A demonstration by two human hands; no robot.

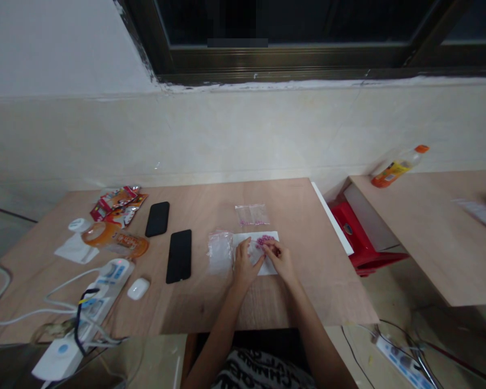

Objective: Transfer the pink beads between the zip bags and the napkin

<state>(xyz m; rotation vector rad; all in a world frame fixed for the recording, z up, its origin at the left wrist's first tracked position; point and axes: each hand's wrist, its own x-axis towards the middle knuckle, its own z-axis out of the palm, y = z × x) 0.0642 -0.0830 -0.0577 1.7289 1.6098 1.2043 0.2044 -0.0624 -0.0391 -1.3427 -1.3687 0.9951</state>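
Note:
Small pink-purple pieces that look like beads [264,238] lie in a heap on a white sheet [272,268]. My left hand [245,265] rests on the sheet's left part, with thumb and fingers apart. At the heap, my right hand [281,260] has its fingers bent together at the pieces; whatever is between the fingertips is too small to make out. Clear plastic bags [220,254] lie flat beside my left hand. Beyond the sheet is another clear bag [251,214] with a few pink pieces along its lower edge.
Left of the bags lie two black phones [179,256] [157,219]. Farther left are snack packets [119,205], a tipped orange bottle [115,239], a white case [138,289] and a power strip [89,313] with cables. A red stool [354,237] stands between the tables.

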